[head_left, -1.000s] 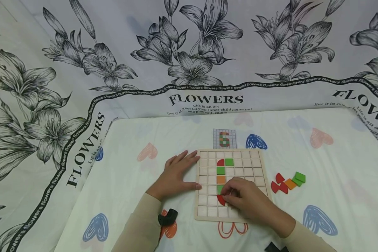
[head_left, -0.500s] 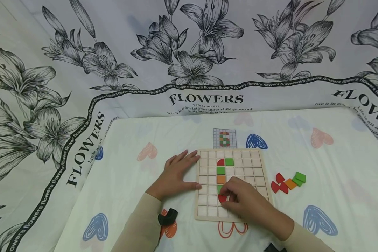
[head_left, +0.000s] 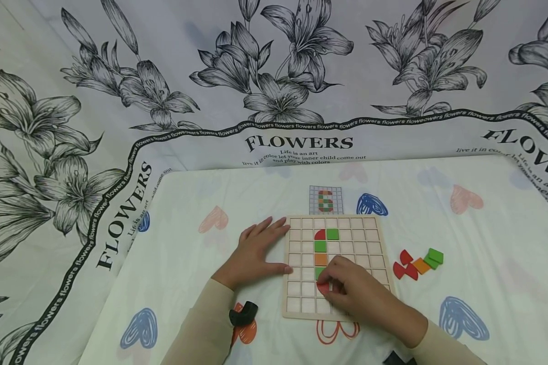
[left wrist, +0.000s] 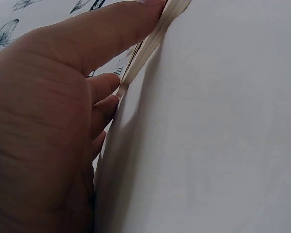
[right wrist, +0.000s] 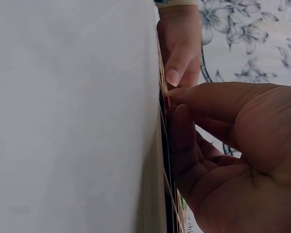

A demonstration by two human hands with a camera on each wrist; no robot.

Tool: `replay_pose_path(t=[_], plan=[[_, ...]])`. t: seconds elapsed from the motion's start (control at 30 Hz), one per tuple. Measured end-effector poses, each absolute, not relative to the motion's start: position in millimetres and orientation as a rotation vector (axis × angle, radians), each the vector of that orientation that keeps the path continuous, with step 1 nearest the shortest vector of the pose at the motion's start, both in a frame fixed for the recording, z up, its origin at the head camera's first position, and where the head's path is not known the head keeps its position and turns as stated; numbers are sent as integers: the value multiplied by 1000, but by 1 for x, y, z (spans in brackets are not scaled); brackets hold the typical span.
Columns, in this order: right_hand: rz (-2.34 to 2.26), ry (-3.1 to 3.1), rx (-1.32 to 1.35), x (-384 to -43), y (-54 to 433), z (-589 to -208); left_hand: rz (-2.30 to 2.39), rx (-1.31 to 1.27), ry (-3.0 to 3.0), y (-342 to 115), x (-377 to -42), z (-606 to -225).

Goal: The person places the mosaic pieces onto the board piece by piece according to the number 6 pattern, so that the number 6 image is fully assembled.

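Note:
A pale wooden grid board (head_left: 353, 235) lies on the cloth. My right hand (head_left: 363, 289) is over its lower middle, thumb and forefinger pinching a red quarter-circle tile (head_left: 322, 288). That tile sits just below a partly covered green square (head_left: 319, 274). Higher in the same column come an orange square (head_left: 320, 259), another green square (head_left: 320, 246) and a red quarter-circle (head_left: 320, 235), with a green square (head_left: 332, 234) to its right. My left hand (head_left: 253, 256) has its fingers extended, their tips and thumb against the board's left edge (left wrist: 148, 51).
Loose tiles lie right of the board: red quarter-circles (head_left: 411, 272), an orange square (head_left: 421, 266) and overlapping green pieces (head_left: 434, 258). Behind the board is a gridded pattern card (head_left: 326, 201). A flower-printed cloth (head_left: 278, 76) rises at the back.
The red quarter-circle under my right fingers has turned and slid slightly to the right. My left hand and the other tiles stay where they were.

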State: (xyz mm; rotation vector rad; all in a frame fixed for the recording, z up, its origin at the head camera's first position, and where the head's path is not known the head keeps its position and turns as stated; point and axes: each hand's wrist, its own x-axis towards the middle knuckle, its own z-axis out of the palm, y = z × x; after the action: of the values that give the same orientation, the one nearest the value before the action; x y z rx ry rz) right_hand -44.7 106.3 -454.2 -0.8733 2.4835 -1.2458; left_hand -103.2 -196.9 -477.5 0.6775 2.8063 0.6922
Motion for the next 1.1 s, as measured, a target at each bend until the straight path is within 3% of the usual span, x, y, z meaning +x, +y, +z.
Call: replay_pose_path(t=[0.7,1.1], plan=[[-1462,2350,-682,-49,116,-449,699,675,2800,-197,-103,-477],[-1711,2094,-706,-54,124,-446,707,666,2801,-196,-103,-476]])
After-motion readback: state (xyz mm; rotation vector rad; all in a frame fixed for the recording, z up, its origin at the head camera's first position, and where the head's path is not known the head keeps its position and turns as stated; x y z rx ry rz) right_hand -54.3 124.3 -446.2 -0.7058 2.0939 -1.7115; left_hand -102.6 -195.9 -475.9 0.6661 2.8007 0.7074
